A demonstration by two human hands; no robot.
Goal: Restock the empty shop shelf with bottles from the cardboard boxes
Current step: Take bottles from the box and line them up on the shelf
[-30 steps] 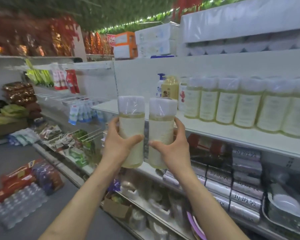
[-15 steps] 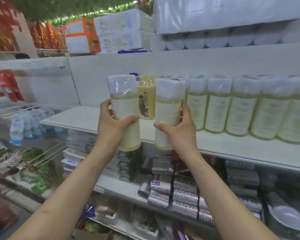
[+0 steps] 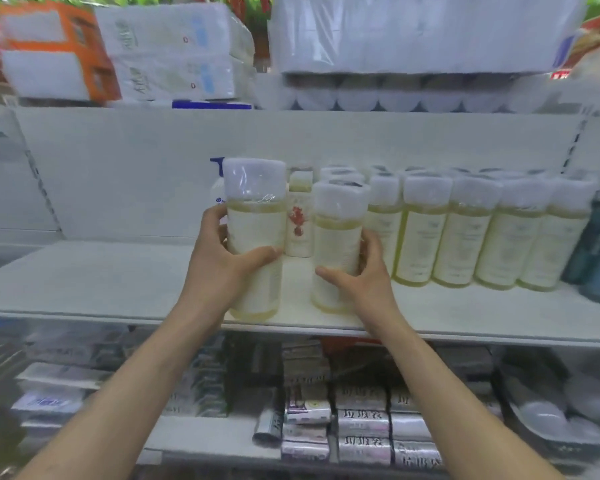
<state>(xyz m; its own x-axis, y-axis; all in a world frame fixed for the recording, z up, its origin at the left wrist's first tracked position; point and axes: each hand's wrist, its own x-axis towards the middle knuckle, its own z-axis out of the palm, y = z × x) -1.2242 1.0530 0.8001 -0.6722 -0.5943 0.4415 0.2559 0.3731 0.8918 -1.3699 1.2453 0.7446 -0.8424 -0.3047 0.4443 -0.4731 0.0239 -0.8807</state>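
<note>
1. pale yellow liquid under a shrink-wrapped white cap fills each of two bottles, one in each grip, both upright over the front part of the white shelf [image 3: 101, 282].
2. the left grip [image 3: 219, 268] is clasped round the left bottle [image 3: 253, 237] at mid-body, thumb across the front and fingers round the far side. the bottle's base sits at the shelf's front edge, and whether it rests there or hangs just above is unclear.
3. the right grip [image 3: 368, 278] wraps the right bottle [image 3: 338, 244] low on its right side, thumb in front and fingers behind. this bottle stands lower and further in, its base on or very near the shelf board.
4. holding each at mid-body or lower probably keeps the tall bottle steady and the cap free while it slides back.
5. the right bottle is just beside the left end of the stocked row [image 3: 465, 233] of matching bottles, which runs toward the shelf's right end, so it looks meant to extend that line.
6. a red-printed bottle [image 3: 298, 220] stands between and behind the two held ones, and a blue-topped pump bottle [image 3: 219, 188] peeks out behind the left one.
7. the shelf's left half is bare board, and i judge that the rest of the stock should go there. no cardboard boxes are in view.
</note>
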